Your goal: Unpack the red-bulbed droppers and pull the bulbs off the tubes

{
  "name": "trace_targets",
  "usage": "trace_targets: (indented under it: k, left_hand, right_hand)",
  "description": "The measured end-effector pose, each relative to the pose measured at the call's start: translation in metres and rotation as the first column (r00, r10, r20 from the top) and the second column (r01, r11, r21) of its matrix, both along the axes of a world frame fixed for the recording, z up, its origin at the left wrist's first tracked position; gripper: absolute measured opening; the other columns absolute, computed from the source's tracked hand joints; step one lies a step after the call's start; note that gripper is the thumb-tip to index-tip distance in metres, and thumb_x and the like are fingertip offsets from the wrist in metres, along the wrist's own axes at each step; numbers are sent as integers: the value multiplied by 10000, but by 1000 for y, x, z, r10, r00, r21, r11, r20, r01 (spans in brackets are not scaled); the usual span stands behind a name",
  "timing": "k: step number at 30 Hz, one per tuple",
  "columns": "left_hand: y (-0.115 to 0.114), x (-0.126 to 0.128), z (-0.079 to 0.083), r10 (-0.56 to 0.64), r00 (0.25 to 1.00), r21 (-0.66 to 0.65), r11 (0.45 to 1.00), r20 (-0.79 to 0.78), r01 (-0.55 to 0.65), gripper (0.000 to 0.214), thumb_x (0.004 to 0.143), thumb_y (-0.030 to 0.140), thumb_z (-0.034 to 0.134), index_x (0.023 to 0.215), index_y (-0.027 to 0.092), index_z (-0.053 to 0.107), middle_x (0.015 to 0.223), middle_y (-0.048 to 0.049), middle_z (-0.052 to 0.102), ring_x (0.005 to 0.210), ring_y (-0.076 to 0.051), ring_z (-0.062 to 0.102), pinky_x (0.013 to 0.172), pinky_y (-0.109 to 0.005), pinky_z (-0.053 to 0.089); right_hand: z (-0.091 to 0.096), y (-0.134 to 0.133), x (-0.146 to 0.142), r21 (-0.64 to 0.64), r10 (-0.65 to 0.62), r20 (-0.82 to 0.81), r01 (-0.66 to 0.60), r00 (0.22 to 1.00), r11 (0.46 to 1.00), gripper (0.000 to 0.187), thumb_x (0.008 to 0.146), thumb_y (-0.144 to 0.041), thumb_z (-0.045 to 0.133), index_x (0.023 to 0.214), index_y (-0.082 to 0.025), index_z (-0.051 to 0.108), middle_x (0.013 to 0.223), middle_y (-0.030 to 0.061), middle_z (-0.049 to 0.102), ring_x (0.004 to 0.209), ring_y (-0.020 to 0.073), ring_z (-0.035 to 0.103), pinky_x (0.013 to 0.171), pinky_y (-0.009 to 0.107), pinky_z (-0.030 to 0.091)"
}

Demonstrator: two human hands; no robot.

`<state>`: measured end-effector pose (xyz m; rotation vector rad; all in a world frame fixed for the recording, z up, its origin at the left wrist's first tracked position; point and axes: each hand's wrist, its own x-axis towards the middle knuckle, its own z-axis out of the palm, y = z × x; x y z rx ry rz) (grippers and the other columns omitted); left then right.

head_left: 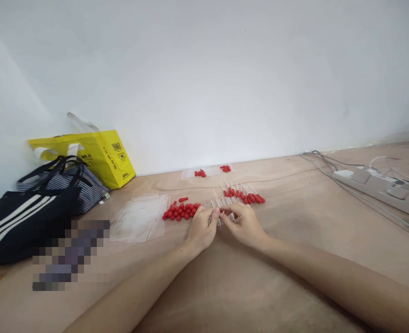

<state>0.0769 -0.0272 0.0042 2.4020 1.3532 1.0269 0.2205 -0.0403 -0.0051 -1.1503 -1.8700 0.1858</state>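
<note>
My left hand and my right hand meet over the table, fingertips pinched together. A small red rubber bulb shows between them, at my left thumb tip. Whatever else my right fingers pinch is hidden. Thin clear tubes lie in a row behind and under my hands. Just left of my left hand is a pile of loose red bulbs. Beyond my right hand lie several clear tubes fitted with red bulbs, bulb ends toward me.
Clear plastic bags lie stacked at the left. Farther back, another bag has red-bulbed pieces on it. A black bag, a striped bag and a yellow bag stand left. A power strip with cables lies right.
</note>
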Motion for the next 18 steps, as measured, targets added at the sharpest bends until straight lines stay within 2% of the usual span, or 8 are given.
trace_targets:
  k: [3,5,8,12,14,16,18]
  left_hand:
    - [1,1,-2,44,996,-87,996,80,-37,301,848,306,327,716,187,571,671,-16,603,693,-159,521,648,-282,403]
    - [2,-4,-6,44,996,-93,995,77,-37,261,840,300,349,768,180,570,720,-22,615,707,-156,532,642,-275,405]
    - [1,-16,-8,43,997,59,997,-71,-39,204,824,302,404,799,176,561,750,-24,623,731,-167,526,667,-301,377]
    - [-1,-31,-6,63,955,302,953,-291,29,168,820,296,442,805,188,570,752,-24,631,752,-181,511,670,-327,318]
    - [-1,-34,-5,70,935,387,919,-347,75,166,824,279,440,805,190,578,744,-25,632,740,-177,508,663,-329,303]
    - [-2,-34,-5,80,918,454,883,-389,116,172,827,268,436,803,188,586,731,-28,630,720,-171,505,665,-330,299]
    - [-3,-32,-6,86,903,500,852,-422,152,180,828,268,434,795,186,591,726,-30,630,707,-166,502,675,-331,302]
  right_hand:
    - [-3,-6,0,43,36,111,-41,993,998,226,815,-256,456,997,-250,589,787,5,657,697,139,527,674,289,322]
    - [-4,-6,4,63,64,180,-77,982,995,255,814,-239,462,1049,-257,561,796,1,653,703,136,513,681,292,303]
    - [-6,-3,16,219,-11,257,-48,966,975,212,802,-222,481,980,-239,596,784,12,637,714,139,498,684,301,279]
    - [-10,6,33,499,-181,299,8,937,866,182,805,-243,487,931,-237,618,879,39,619,780,150,490,728,312,278]
    - [-11,11,38,544,-193,347,-29,918,839,207,810,-265,489,985,-267,600,969,37,605,867,161,491,784,322,274]
    - [-13,16,39,530,-154,419,-103,895,842,235,814,-283,490,1032,-289,576,1037,33,587,961,176,475,841,345,252]
    - [-15,20,36,501,-94,469,-177,878,847,235,822,-278,483,1040,-292,569,996,23,608,991,178,470,884,372,217]
